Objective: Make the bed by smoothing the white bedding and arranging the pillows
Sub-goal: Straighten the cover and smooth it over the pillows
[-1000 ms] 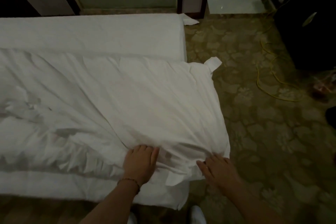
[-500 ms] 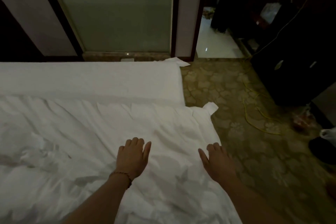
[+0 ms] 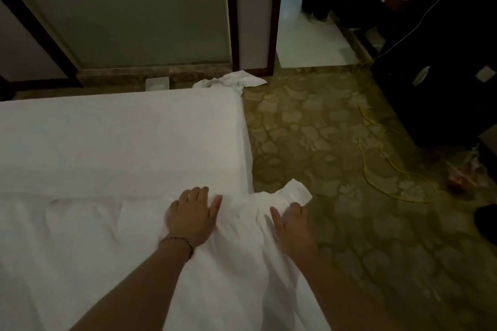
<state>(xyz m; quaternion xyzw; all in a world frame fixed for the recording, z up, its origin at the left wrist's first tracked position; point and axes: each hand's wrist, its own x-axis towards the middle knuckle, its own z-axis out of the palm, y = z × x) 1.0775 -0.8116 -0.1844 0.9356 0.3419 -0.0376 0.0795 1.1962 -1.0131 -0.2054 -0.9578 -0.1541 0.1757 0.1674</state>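
White bedding (image 3: 113, 250) lies under both flat, open hands: left (image 3: 192, 216), right (image 3: 291, 226).

Dim light fills the room around the patterned carpet (image 3: 309, 126) beside me: a frosted glass panel (image 3: 134, 8) in dark framing stands at its far edge, a bright tiled doorway (image 3: 309, 40) opens just right of that, and a yellow cable (image 3: 376, 158) trails across the carpet toward dark furniture (image 3: 443, 62).

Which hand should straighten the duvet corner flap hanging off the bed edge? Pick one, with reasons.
Right. The right hand lies flat beside the corner flap, fingertips almost touching it; the left hand presses the duvet further in.
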